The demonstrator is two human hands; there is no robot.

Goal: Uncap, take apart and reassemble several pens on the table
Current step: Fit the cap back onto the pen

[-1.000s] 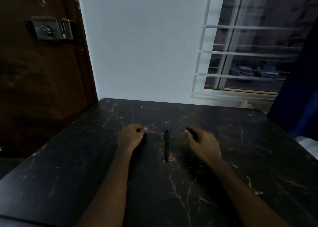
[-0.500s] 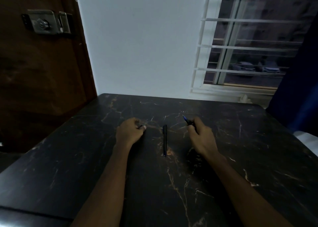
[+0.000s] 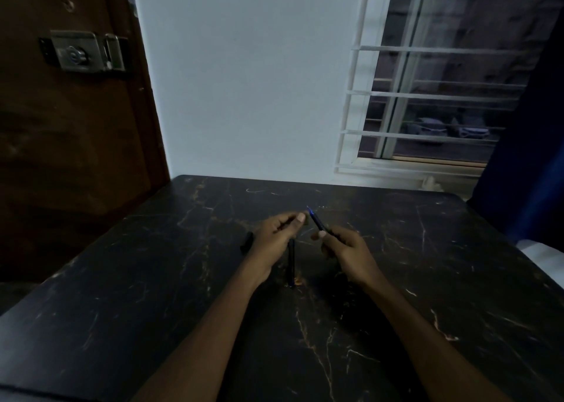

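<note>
My right hand (image 3: 346, 249) grips a blue pen (image 3: 319, 225) by its lower barrel, its uncapped tip pointing up and away to the left. My left hand (image 3: 274, 237) hovers just left of that tip with thumb and forefinger pinched together; in the dim light I cannot tell if anything is between them. A black pen (image 3: 291, 262) lies lengthwise on the dark marble table (image 3: 152, 295) between my wrists. A short dark piece, like a pen cap (image 3: 246, 243), rests on the table just left of my left hand.
The table's far edge meets a white wall (image 3: 244, 96). A brown door with a metal lock (image 3: 79, 50) stands at the left. A barred window (image 3: 427, 96) and a blue curtain (image 3: 525, 157) are at the right.
My left hand has lifted and moved right toward the blue pen's tip, leaving the short dark piece on the table. My right hand has raised the blue pen slightly toward the left hand.
</note>
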